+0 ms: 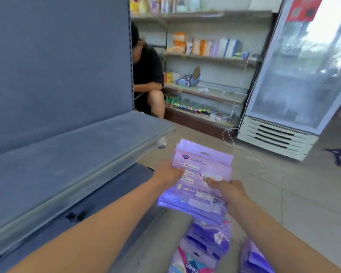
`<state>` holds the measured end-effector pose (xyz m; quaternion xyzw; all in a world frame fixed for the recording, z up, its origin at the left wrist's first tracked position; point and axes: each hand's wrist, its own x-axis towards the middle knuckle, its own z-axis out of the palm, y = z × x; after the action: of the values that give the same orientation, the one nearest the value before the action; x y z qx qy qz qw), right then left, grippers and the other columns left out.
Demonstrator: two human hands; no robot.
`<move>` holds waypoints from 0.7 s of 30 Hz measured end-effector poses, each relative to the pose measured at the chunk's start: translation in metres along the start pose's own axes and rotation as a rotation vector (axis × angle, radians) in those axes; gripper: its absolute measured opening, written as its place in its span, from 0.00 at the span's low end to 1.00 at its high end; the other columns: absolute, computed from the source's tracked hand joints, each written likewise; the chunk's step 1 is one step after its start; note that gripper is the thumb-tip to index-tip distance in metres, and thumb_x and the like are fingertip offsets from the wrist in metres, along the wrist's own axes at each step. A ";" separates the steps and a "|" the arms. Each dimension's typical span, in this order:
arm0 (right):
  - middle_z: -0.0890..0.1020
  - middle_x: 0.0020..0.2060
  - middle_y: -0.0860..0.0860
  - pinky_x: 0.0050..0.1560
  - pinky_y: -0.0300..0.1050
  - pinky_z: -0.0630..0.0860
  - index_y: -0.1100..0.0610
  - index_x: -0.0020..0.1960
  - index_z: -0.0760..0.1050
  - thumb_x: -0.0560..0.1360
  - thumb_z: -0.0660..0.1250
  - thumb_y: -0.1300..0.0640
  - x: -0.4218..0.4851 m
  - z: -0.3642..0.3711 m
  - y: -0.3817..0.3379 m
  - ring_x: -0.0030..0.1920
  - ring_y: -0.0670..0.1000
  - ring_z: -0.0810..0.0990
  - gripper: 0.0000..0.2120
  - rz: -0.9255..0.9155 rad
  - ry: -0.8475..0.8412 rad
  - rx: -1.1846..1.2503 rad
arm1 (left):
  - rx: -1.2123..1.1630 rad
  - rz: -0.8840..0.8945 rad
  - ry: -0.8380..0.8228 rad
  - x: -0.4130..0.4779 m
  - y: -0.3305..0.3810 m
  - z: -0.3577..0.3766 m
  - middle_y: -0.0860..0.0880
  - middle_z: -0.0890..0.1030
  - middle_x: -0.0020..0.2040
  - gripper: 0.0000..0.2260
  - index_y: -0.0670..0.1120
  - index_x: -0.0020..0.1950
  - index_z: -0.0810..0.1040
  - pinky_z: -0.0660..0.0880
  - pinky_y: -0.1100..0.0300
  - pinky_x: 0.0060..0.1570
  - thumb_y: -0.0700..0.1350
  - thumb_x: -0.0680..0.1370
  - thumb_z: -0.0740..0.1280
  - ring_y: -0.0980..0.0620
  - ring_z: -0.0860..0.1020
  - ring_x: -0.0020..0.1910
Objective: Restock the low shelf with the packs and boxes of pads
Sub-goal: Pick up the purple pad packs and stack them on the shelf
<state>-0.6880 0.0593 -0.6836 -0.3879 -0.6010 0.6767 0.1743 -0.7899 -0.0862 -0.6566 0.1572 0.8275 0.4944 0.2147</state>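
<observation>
From the head camera, both hands hold a small stack of purple pad packs [205, 160] above the tiled floor [303, 203], just off the right end of the grey shelf [67, 154]. The left hand [170, 172] grips the stack's left edge and the right hand [230, 191] grips its right edge, each with the thumb laid on the printed top face. The stack lies nearly flat, hang-hole end pointing away, barcode end toward the person. Under the grey shelf sits a darker bottom shelf [114, 196], beside the left forearm. More purple packs are heaped on the floor below the held stack [207, 243], with a pink-and-blue Libresse pack [189, 266] at the near end and another purple heap [252, 257] under the right forearm. Farther off, another person [148, 75] crouches by stocked wall shelves [209, 58], and a glass-door fridge [295, 75] stands at right.
</observation>
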 end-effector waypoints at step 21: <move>0.80 0.56 0.56 0.59 0.55 0.75 0.61 0.62 0.72 0.64 0.77 0.63 -0.169 0.293 -0.118 0.55 0.58 0.79 0.28 -0.278 -0.599 -0.096 | -0.132 0.149 0.788 -0.182 -0.024 -0.301 0.49 0.77 0.51 0.11 0.46 0.56 0.67 0.75 0.59 0.39 0.45 0.77 0.66 0.52 0.77 0.43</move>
<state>-0.8228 -0.2324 -0.5252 -0.0935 -0.7039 0.7014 0.0621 -0.7880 -0.4091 -0.5154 0.0009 0.7991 0.5833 -0.1457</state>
